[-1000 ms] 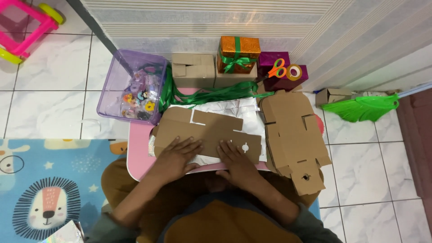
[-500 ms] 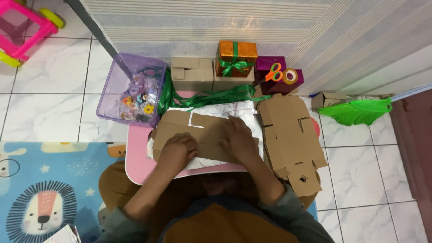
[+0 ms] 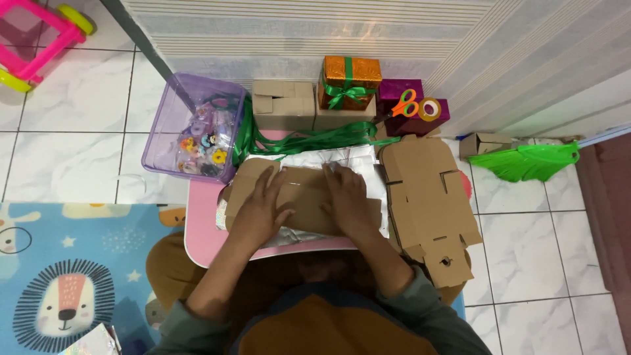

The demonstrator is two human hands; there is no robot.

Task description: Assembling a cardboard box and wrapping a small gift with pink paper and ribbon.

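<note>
Pressing left hand (image 3: pixel 263 209) and right hand (image 3: pixel 347 200), both grips spread flat, on the unfolded cardboard blank (image 3: pixel 299 197) atop silver wrapping paper (image 3: pixel 355 161) on the pink bench (image 3: pixel 200 230), wrapping barely begun, every fold left

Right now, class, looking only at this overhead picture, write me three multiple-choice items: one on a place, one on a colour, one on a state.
1. Where do the orange-handled scissors lie?
A. On the purple gift box
B. In the clear purple bin
C. On the lion mat

2. What colour is the ribbon on the orange gift box?
A. Red
B. Green
C. White

3. How are the left hand and right hand placed?
A. Both lifted off the table
B. One holds the scissors
C. Both pressed flat on the folded cardboard piece

Answers: 1 A, the scissors rest beside a tape roll on the purple box. 2 B, a green bow crosses the orange box. 3 C, both palms lie on the cardboard over the pink table.
</note>
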